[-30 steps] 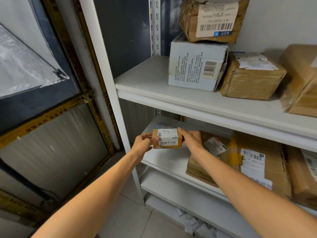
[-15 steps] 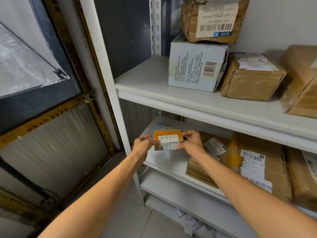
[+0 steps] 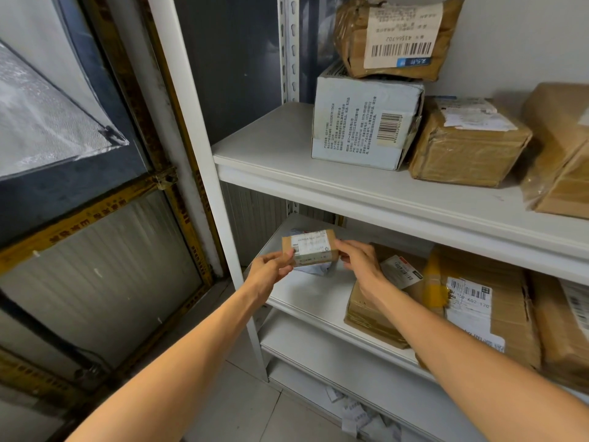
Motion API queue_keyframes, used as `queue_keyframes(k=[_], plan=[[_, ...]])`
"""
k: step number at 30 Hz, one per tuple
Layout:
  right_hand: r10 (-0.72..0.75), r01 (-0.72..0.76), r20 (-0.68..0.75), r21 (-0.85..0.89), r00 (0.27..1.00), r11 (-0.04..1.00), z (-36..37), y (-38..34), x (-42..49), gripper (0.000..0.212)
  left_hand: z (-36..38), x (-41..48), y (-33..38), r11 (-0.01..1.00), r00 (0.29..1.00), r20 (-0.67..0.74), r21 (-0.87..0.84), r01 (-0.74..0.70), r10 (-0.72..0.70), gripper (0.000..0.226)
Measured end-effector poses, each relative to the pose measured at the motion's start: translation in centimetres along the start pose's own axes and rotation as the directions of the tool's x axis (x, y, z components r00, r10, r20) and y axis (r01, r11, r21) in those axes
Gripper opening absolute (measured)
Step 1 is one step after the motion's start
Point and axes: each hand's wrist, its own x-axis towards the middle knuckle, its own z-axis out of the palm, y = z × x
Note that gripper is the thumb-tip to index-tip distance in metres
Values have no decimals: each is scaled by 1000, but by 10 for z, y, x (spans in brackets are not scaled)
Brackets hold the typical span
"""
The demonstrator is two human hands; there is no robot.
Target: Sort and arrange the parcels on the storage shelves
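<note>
I hold the small parcel (image 3: 310,247) between both hands. My left hand (image 3: 271,272) pinches its 9 o'clock end with thumb and fingertips, and my right hand (image 3: 360,261) pinches the 3 o'clock end, so both grips are narrow and closed on the box.

A second ago I had it out in front of the shelf lip with the label squarely toward me. Half a second ago I had tipped it so the orange-taped face showed. Now it has gone further in, toward 12 o'clock, over the left end of the middle shelf (image 3: 306,298), with the white label facing up and toward me again.

It sits directly over a crumpled grey packet (image 3: 314,270). I cannot tell whether it already rests on that packet or hangs just above it.

At 3 o'clock of the parcel, near my right wrist, lies a taped brown parcel (image 3: 369,317), with a larger labelled carton (image 3: 484,301) beyond it. The upper shelf (image 3: 271,151), at 12 o'clock and higher, carries a white box (image 3: 363,122) and more brown parcels.

I judge the label check is done and this is the placing step: set it down label out, then let go. The soft packet underneath may leave it sitting crooked.
</note>
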Motion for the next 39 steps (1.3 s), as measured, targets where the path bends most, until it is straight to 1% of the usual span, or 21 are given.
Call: queue_keyframes(k=[2, 5, 7, 10, 11, 13, 15, 16, 19, 23, 28, 30, 32, 35, 36, 38, 39], plan=[[-1, 2, 51, -12, 999, 1000, 0, 1, 1, 18, 0, -1, 0, 1000, 1000, 1, 18, 23, -23, 41], [-33, 33, 10, -66, 999, 997, 3, 1, 0, 31, 2, 0, -2, 996, 996, -35, 25, 81, -81, 52], [-56, 56, -2, -53, 998, 997, 5, -1, -2, 34, 4, 0, -2, 993, 992, -57, 15, 113, -112, 48], [-61, 60, -13, -17, 998, 998, 6, 0, -4, 33, 6, -3, 0, 980, 984, -71, -122, 154, -164, 32], [-61, 60, -18, -22, 998, 998, 7, 1, -5, 33, 6, -3, 0, 974, 981, -72, -154, 166, -178, 31], [-58, 56, -16, -64, 998, 996, 8, 1, -4, 32, 5, -3, -2, 976, 980, -71, -132, 176, -186, 34], [-55, 52, -35, -93, 998, 994, 11, -1, -2, 28, 2, -1, -5, 984, 983, -76, -72, 160, -166, 36], [-48, 43, -53, -78, 997, 996, 11, -2, 1, 27, 1, 0, -6, 989, 986, -77, -48, 141, -144, 34], [26, -25, -76, 17, 997, 1000, 13, -3, 8, 25, 0, -3, -3, 995, 996, -32, -60, 77, -79, 16], [116, -116, -104, 8, 988, 993, 18, 1, 13, 28, 2, -5, -1, 996, 1000, -15, -83, 17, -19, 38], [143, -133, -136, 80, 980, 988, 24, 8, 20, 25, 3, 4, -4, 999, 996, -86, -11, -35, 34, 43], [129, -128, -145, 14, 981, 992, 29, 16, 25, 22, 2, 12, -9, 999, 991, -122, 12, -50, 51, 43], [88, -112, -166, -138, 982, 984, 34, 27, 32, 15, -1, 23, -15, 997, 984, -167, 62, -45, 55, 43], [70, -120, -159, -332, 985, 936, 41, 41, 34, 21, -10, 41, -30, 977, 975, -215, 213, -4, 51, 45], [74, -123, -143, -374, 987, 919, 44, 46, 35, 20, -13, 45, -33, 964, 978, -205, 264, 14, 42, 47], [117, -144, -91, -403, 989, 904, 51, 58, 34, 16, -18, 52, -39, 942, 986, -167, 331, 61, -5, 55], [139, -151, -59, -403, 988, 903, 55, 65, 34, 22, -20, 55, -42, 933, 987, -158, 350, 83, -29, 59]])
